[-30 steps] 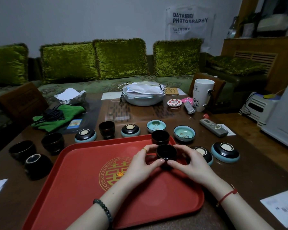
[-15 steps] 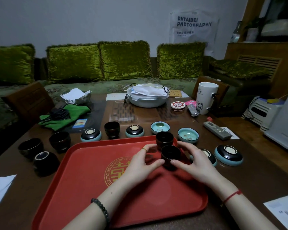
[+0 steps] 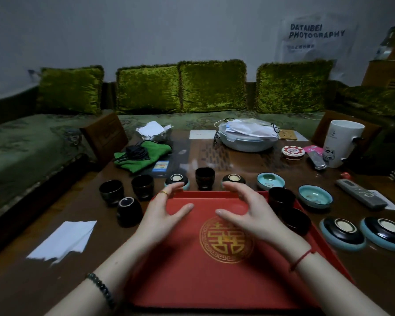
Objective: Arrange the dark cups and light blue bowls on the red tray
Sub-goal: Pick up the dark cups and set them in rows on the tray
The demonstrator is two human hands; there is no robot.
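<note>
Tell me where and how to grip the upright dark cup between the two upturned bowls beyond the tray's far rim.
Probably by its upper wall just under the rim, thumb and fingers on the near and far sides, coming down from above. The dark cup stands upright, mouth open, and an upturned bowl on its left and another on its right crowd sideways approaches.

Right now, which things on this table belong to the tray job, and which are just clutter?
Job: red plastic tray with gold emblem; two dark glazed cups on it; four dark cups off it; six light blue ceramic bowls, all off it.
Clutter: white ceramic mug; grey remote control; green cloth; white paper sheet.
</note>
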